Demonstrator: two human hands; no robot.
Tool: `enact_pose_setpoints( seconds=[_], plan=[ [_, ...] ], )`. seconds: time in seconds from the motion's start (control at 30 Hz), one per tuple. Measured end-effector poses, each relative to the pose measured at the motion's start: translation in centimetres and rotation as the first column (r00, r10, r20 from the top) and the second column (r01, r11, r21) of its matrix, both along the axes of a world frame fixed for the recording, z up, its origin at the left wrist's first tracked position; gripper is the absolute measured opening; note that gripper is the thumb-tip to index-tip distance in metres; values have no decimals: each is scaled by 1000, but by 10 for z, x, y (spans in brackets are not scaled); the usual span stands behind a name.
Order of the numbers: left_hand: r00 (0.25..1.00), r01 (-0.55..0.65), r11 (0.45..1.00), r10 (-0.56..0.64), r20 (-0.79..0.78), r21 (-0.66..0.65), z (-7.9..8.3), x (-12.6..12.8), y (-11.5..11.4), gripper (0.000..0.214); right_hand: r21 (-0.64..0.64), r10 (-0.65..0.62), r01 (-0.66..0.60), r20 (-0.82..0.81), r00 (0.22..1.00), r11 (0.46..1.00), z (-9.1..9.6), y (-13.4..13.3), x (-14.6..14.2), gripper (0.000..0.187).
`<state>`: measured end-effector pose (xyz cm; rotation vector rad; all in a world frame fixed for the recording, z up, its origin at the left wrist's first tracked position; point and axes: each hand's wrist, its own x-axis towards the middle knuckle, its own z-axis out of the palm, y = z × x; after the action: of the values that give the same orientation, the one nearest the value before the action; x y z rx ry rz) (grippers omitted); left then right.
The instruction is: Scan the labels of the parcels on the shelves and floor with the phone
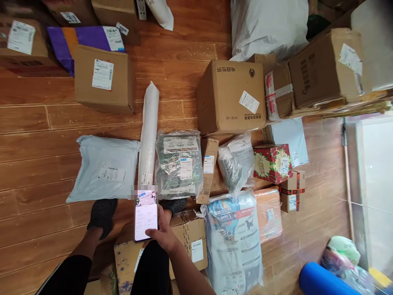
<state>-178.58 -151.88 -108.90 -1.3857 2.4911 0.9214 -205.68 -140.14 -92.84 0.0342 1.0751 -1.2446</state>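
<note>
My right hand (166, 232) is closed around a phone (146, 217), with the thumb resting on the lower part of its lit screen. A white page with a picture at the top shows on the phone. Just beyond it, a long bubble-wrapped roll (149, 135) lies on the floor. To its left is a pale grey mailer bag (106, 164) with a label. On the right side of the roll sits a dark green package in clear plastic (179, 166), beside a narrow brown box (208, 168). My left hand is out of the picture.
My feet in dark clogs (102, 217) stand among parcels. A large carton (231, 98) and stacked boxes (322, 69) stand at the upper right. A plastic-wrapped bag (235, 241) lies right of my arm. A blue roll (325, 280) is at the lower right, near a doorway.
</note>
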Motion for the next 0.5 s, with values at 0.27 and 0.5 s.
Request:
enact_pose_setpoints(
  seconds=[0.27, 0.5],
  plan=[
    [995, -28, 990, 15, 94, 138, 1, 10, 0, 41, 44, 34, -35, 3, 999, 998, -8, 15, 52, 83],
    [850, -504, 707, 509, 137, 497, 24, -3, -10, 56, 118, 29, -28, -8, 1000, 993, -14, 26, 73, 94]
  ],
)
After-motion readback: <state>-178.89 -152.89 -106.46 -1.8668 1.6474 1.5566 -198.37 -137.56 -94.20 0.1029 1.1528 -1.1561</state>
